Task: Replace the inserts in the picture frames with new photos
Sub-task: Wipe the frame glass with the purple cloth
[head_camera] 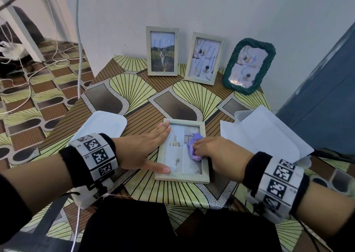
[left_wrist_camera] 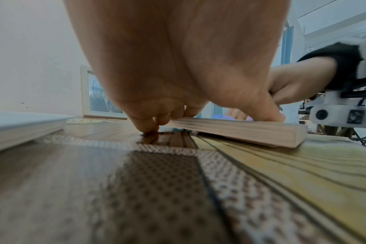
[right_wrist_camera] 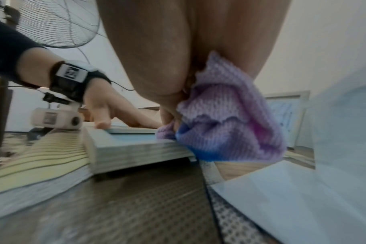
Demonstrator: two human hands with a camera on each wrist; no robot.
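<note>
A pale wooden picture frame [head_camera: 205, 178] lies flat, glass up, in the middle of the patterned table [head_camera: 134, 90]. My left hand [head_camera: 151, 148] rests flat along its left edge, fingers straight and thumb on the frame [left_wrist_camera: 240, 130]. My right hand [head_camera: 213, 151] grips a bunched purple cloth [head_camera: 194, 146] and presses it on the glass by the frame's right side. In the right wrist view the cloth [right_wrist_camera: 230, 122] hangs over the frame's edge [right_wrist_camera: 140, 151]. Three frames stand against the wall: two pale ones [head_camera: 162, 51] [head_camera: 204, 58] and a green one [head_camera: 249, 65].
A white lid or tray [head_camera: 101, 125] lies left of my left hand. White paper sheets [head_camera: 269, 136] and a translucent container [head_camera: 240, 115] sit at the right. A blue panel [head_camera: 326, 90] rises beyond the table's right edge. Cables trail on the floor at left [head_camera: 38, 63].
</note>
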